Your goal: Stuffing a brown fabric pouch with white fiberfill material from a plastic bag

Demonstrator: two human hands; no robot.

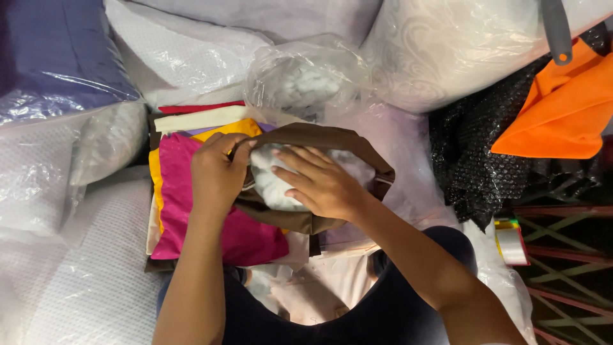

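Note:
A brown fabric cover (332,137) lies open in front of me with white stuffing (271,185) showing in its mouth. My left hand (216,174) pinches the cover's near-left edge and holds it open. My right hand (319,182) lies flat on the white stuffing, fingers spread, pressing it inside the cover. Under the cover sits a stack of folded cloths: a magenta one (185,211) on top, yellow (231,129) and cream (201,119) pieces behind it.
A clear plastic bag of white stuffing (306,80) sits just behind the cover. Large plastic-wrapped pillows (460,45) and a blue one (54,57) ring the area. Orange cloth (562,108) and black bubble wrap (472,160) lie at right, with a tape roll (511,241).

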